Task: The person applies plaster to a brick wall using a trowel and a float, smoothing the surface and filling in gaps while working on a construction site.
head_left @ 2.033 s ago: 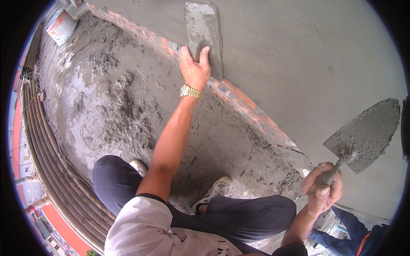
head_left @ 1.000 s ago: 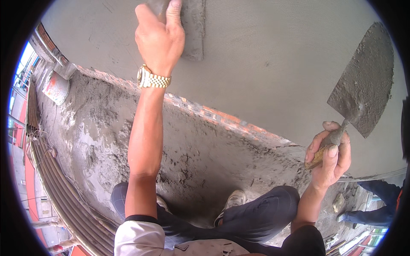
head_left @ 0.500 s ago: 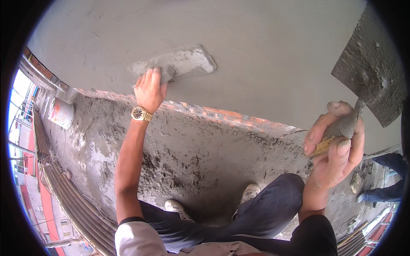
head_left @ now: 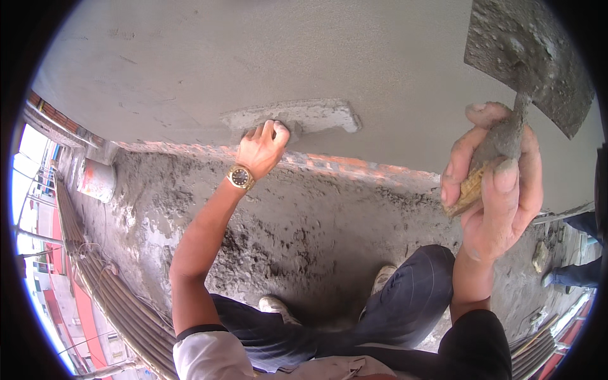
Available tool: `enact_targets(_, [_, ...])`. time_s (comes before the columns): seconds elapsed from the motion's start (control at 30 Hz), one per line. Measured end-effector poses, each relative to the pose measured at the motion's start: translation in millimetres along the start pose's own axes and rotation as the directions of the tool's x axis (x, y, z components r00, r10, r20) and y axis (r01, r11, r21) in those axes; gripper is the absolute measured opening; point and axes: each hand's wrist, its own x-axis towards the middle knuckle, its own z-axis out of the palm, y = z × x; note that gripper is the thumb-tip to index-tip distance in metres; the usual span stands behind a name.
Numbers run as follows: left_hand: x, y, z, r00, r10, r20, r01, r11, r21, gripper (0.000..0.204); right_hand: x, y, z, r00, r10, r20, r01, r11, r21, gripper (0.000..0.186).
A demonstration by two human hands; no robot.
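Observation:
My left hand [head_left: 261,149], with a gold watch [head_left: 240,177] on its wrist, is closed round the handle of a plastering float [head_left: 323,115]. The float's long pale plate lies against the smooth grey plastered wall [head_left: 392,50], just above the wall's bare brick lower edge [head_left: 335,166]. On the right my right hand [head_left: 497,183] grips a mortar-caked trowel by its yellowish handle [head_left: 470,188]. The trowel's wide square blade [head_left: 532,57] is raised and coated with wet grey mortar.
Wet and crumbled mortar covers the ground [head_left: 253,234] around my shoes. A stained white bucket [head_left: 96,180] stands at the far left. Bundled poles [head_left: 117,294] run along the left edge. Another person's blue-trousered legs [head_left: 581,273] show at the far right, near a stone [head_left: 540,256].
The float in my left hand has slid right and slightly down along the wall. My right hand and the trowel have shifted up a little, the blade also leftward.

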Motion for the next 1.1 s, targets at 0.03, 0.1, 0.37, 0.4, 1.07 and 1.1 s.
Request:
enact_targets(0.03, [-16.5, -22.8, 5.4, 0.998, 0.043, 0.050, -0.046, 0.997, 0.061, 0.040, -0.4, -5.1, -3.6, 1.000, -0.014, -0.007, 0.014, 1.000, -0.005, 0.055])
enact_targets(0.1, [-37.6, -67.3, -10.8, 0.991, 0.005, 0.136, -0.033, 0.977, 0.209, 0.039, -2.1, -16.9, -11.5, 0.999, -0.041, -0.009, 0.041, 0.999, -0.005, 0.056])
enact_targets(0.37, [85.9, -114.7, -146.1, 0.720, -0.532, -0.445, 0.495, 0.844, -0.208, 0.054, 1.5, -18.9, -28.8, 0.996, 0.076, 0.035, -0.074, 0.994, -0.075, 0.062])
enact_targets(0.4, [102.5, -89.0, -153.5, 0.723, -0.524, -0.450, 0.479, 0.850, -0.220, 0.054, 1.8, -15.5, -25.0, 0.996, 0.084, 0.023, -0.083, 0.994, -0.067, 0.063])
enact_targets(1.07, [13.3, -203.7, -137.0, 0.940, -0.207, -0.272, 0.275, 0.931, 0.239, 0.046, 9.0, 11.1, -18.4, 0.991, 0.116, 0.071, -0.116, 0.993, 0.007, 0.057])
enact_targets(1.1, [46.7, -197.2, -150.7, 0.896, -0.249, -0.368, 0.318, 0.938, 0.139, 0.043, 7.9, 16.6, -13.1, 0.990, 0.100, 0.097, -0.103, 0.994, 0.023, 0.057])
